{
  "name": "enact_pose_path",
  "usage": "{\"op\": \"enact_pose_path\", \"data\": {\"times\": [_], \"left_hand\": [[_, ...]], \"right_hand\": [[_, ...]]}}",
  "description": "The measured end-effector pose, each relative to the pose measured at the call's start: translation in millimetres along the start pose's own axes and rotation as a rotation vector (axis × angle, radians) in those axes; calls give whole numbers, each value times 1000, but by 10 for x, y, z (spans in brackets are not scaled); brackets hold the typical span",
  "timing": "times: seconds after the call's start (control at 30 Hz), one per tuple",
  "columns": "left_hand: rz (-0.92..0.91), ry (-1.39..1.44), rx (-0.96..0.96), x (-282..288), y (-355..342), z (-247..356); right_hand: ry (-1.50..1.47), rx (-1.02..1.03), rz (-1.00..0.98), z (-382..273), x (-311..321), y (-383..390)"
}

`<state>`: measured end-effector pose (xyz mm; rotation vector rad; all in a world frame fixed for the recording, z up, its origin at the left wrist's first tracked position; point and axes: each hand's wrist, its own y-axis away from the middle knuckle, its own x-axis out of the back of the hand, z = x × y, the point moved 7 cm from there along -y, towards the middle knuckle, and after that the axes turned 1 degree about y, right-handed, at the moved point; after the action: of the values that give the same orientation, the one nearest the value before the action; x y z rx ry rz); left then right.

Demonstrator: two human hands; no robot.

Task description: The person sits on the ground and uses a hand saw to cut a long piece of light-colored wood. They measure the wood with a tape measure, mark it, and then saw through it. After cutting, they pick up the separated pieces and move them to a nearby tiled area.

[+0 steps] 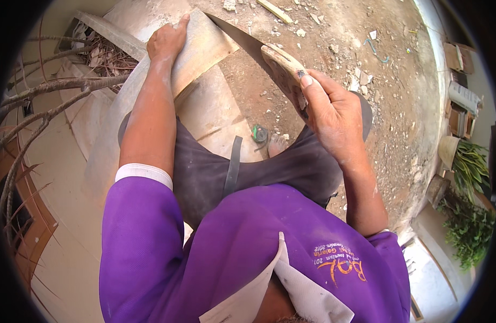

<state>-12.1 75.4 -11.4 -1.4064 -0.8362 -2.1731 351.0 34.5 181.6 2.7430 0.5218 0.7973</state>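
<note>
My right hand (334,107) is closed around the pale wooden handle (283,59) of a handsaw, thumb along its near side. The dark saw blade (240,37) reaches up and left, its tip by the far corner of a pale, dusty board (205,51). I cannot tell whether the teeth touch the wood. At the board's left side my left hand (167,42) grips it, fingers curled and partly hidden, thumb pointing away from me. The board lies tilted near my left knee. A dark flat strip (233,167) rests across my dark trousers.
A green and black tape measure (259,133) lies on the ground beside a bare foot (277,144). Bare branches (59,86) jut in from the left. Rubble and wood scraps (280,11) litter the dirt ahead. Potted plants (470,167) stand at the right.
</note>
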Motion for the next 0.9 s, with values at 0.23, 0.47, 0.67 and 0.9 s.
{"op": "enact_pose_path", "data": {"times": [0.23, 0.47, 0.67, 0.9], "left_hand": [[50, -19, 5, 24, 14, -43], [24, -10, 15, 43, 47, 0], [49, -26, 32, 64, 65, 13], [58, -44, 20, 42, 43, 24]], "right_hand": [[-67, -63, 6, 202, -23, 111], [32, 81, -76, 190, -249, -290], [-106, -27, -1, 364, 118, 87], [-41, 95, -51, 146, -63, -121]]}}
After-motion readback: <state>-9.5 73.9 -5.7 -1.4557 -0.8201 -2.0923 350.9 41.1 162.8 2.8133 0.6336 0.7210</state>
